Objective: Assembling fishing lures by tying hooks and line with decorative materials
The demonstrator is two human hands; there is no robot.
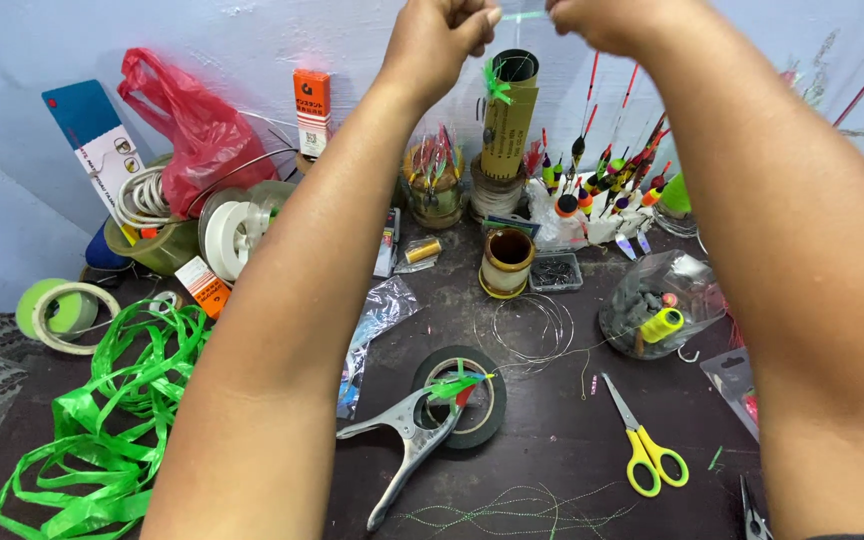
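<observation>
- We raise both forearms from the bottom of the view toward the top edge, elbows low and wide, wrists close together above the dark brown desk point(552, 470).
- Our left hand point(437, 40) is curled into a loose fist, thumb and forefinger pinching one end of a thin pale green strip point(524, 15).
- Our right hand point(612, 22) is closed too, knuckles toward us, and pinches the other end of that strip; its fingertips are cut off by the top edge.
- The strip runs level between the two hands, held taut in the air high in front of the pale blue wall point(252, 40), well above the desk.
- Just below the hands stands a rolled tube of brown sandpaper point(510, 120), upright, with a small green tuft on its side.
- Beside the tube we see a cluster of slim fishing floats with red and orange tips point(602, 175).
- Between our forearms, on the desk, lies a roll of black tape point(487, 420) gripped by a grey metal spring clamp point(407, 440), with a green and red tuft at the clamp's nose.
- Yellow-handled scissors point(642, 445) lie near our right forearm.
- A loose heap of bright green plastic ribbon point(102, 430) sprawls outside our left forearm.
</observation>
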